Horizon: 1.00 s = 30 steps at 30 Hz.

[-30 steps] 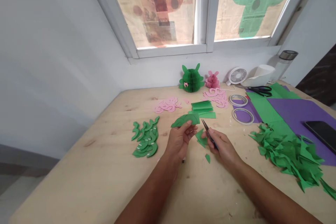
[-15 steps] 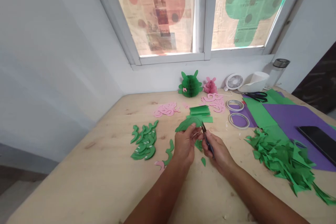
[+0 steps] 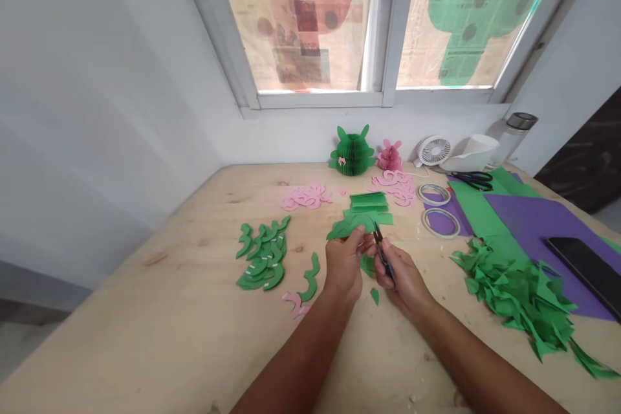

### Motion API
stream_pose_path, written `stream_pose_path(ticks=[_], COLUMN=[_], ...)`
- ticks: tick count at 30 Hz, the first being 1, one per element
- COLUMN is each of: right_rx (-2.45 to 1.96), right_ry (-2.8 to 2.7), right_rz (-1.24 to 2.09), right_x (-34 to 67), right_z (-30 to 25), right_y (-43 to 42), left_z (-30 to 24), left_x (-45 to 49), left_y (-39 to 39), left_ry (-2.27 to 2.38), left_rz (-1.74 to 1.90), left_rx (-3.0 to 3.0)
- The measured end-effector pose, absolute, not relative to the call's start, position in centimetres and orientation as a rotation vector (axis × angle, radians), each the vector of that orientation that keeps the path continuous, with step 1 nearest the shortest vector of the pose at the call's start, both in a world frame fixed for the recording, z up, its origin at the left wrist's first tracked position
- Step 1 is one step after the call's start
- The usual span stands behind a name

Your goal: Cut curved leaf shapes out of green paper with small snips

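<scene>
My left hand [image 3: 343,262] pinches a folded green paper piece [image 3: 350,225] just above the wooden table [image 3: 145,323]. My right hand [image 3: 403,278] is closed round small scissors [image 3: 381,247], whose blades meet the right end of that paper. A green offcut [image 3: 367,264] lies between my hands, and a tiny green scrap [image 3: 374,296] lies below it. A green curved cut-out [image 3: 309,277] and a pink one [image 3: 294,301] rest just left of my left wrist.
A pile of green curved cut-outs [image 3: 262,257] lies at the left, pink cut-outs [image 3: 305,196] and folded green strips [image 3: 369,202] behind my hands. Green scraps [image 3: 519,288], purple paper [image 3: 548,220], a phone [image 3: 585,265], tape rolls [image 3: 440,222], black scissors [image 3: 473,177] and a fan [image 3: 433,151] fill the right.
My hands have come closer together and the scissors' blades have reached the green piece. The view shifted a little, which brought the curved pieces by my left wrist into sight.
</scene>
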State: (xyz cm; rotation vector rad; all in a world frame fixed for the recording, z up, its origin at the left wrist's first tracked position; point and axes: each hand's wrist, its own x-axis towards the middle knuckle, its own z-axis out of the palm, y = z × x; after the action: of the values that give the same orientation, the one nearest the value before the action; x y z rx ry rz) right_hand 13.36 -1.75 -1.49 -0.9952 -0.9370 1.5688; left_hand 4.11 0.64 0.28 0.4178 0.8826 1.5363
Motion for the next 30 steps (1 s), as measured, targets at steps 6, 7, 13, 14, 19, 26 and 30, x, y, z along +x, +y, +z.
stream_pose_path(ticks=[6,7,13,14,19,26,30], right_rx=[-0.997,-0.992,-0.994,-0.996,-0.983,-0.929,-0.915], right_ry=[-0.929,-0.927,-0.907,-0.901,-0.879,-0.838,-0.818], right_rz=[1.551,1.551,1.562,1.565,1.578,1.594,1.601], right_x=[13.29,13.27,13.17,13.16,13.13,13.12,13.14], right_z=[-1.46,-1.46,-1.47,-1.48,-1.57,-1.99,-2.20], right_y=[-1.70,-1.70,-1.74,-1.75,-1.79,-1.71,-1.67], left_z=[0.11,0.11,0.08,0.07,0.13,0.33,0.30], left_x=[4.33,4.35,4.33,4.31,4.21,4.24,4.27], left_y=[0.52,0.51,0.47,0.46,0.37,0.28,0.29], left_ry=[0.912,0.911,0.892,0.894,0.895,0.872,0.890], left_rz=[1.528,1.528,1.519,1.520,1.519,1.535,1.533], left_rx=[0.398,0.397,0.396,0.392,0.384,0.406,0.413])
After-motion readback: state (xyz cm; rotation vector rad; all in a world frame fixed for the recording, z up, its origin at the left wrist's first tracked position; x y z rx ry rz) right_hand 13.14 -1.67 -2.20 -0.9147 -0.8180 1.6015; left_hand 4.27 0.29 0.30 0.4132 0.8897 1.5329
